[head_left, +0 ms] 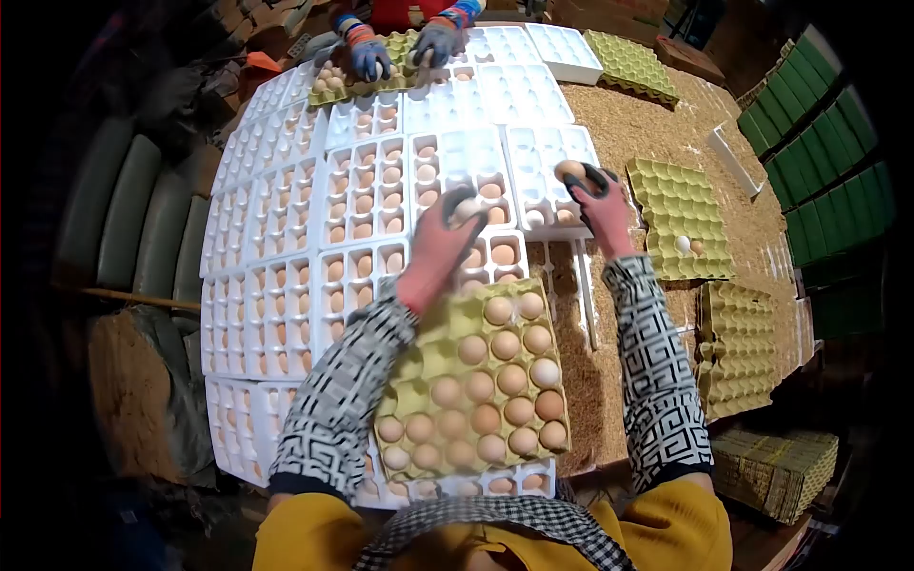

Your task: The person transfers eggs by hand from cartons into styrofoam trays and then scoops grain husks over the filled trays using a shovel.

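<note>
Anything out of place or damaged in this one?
Mildly odd: one white egg and one brown egg sit alone in the yellow tray beside the right hand, and a long white piece lies slanted on the grainy brown material. No breakage is evident.

Rectangular white trays [522,93] look like smooth foam; the dimpled yellow-green egg tray [428,328], matt, rough paper pulp. Oval brown eggs [481,385] look smooth, the tan counter [614,128] coarse and grainy.
</note>
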`<state>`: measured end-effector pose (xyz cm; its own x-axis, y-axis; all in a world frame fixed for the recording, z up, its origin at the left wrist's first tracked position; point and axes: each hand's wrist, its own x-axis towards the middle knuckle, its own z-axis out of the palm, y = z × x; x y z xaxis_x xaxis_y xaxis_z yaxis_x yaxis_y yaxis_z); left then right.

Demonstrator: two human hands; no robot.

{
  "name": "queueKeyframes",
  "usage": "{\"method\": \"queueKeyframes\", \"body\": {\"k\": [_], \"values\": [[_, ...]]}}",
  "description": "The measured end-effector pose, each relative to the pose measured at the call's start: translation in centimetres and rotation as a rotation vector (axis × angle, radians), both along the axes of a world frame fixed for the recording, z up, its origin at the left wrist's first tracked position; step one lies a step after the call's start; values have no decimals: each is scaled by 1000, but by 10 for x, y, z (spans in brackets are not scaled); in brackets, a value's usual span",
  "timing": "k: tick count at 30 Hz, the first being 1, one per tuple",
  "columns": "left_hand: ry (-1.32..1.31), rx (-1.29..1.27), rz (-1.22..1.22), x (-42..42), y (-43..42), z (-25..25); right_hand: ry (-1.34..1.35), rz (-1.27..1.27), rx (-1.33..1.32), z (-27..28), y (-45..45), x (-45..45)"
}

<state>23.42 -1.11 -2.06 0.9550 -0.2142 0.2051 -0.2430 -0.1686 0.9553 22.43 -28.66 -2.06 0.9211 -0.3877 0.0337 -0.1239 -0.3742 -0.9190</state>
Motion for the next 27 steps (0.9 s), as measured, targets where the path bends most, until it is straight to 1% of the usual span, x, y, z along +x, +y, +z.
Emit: {"method": "queueKeyframes", "body": {"k": [1, 2, 3, 4, 5, 7, 8, 9, 11, 12, 13, 14, 15, 16, 17, 19, 21, 22, 23, 25, 26, 27], "values": [[-3, 81, 4, 18, -23, 1, 33, 13, -214, -9, -4, 18], [-1, 80, 19, 38, -47, -7, 153, 58, -411, -14, -3, 31], [-80, 119, 73, 56, -67, -11, 272, 101, -609, -18, 1, 42], [-72, 88, 124, 72, -82, -12, 383, 234, -749, -22, 3, 47], [-60, 60, 174, 87, -94, -14, 296, 251, -816, -27, 2, 42], [-102, 159, 185, 112, -106, -9, 140, 73, -597, -27, -8, 47], [-116, 206, 142, 123, -112, -7, 28, -58, -546, -21, -15, 44], [-110, 273, 90, 137, -120, -16, -242, -116, -551, -32, -29, 46], [-273, 640, -18, 149, -134, -24, -228, -108, -774, -54, -48, 51], [-181, 952, -210, 160, -140, -25, -184, -38, -839, -65, -49, 52], [-227, 1174, -223, 163, -148, -31, -136, 36, -902, -76, -50, 51], [-255, 1088, -130, 165, -155, -39, -167, 42, -807, -85, -56, 50], [-281, 999, -35, 162, -162, -30, -279, -6, -815, -77, -54, 42], [-328, 856, 30, 155, -169, -17, -324, -49, -702, -68, -52, 33], [-497, 589, 33, 159, -176, -24, -367, -94, -591, -59, -49, 23], [-602, 587, -213, 172, -195, -46, -458, -110, -437, -50, -46, 10], [-829, 900, -194, 166, -202, -93, -477, -73, -48, -44, -39, -9], [-649, 921, -276, 157, -196, -88, -505, -74, -55, -37, -34, -27], [-677, 878, -203, 148, -185, -83, -481, -82, -160, -36, -43, -43], [-522, 500, -286, 155, -156, -80, -438, -93, -45, -19, -39, -89], [-404, 453, -327, 132, -128, -62, -295, -79, 45, -11, -31, -115], [-319, 400, -360, 107, -101, -33, -185, -65, 124, 0, -24, -134]]}}
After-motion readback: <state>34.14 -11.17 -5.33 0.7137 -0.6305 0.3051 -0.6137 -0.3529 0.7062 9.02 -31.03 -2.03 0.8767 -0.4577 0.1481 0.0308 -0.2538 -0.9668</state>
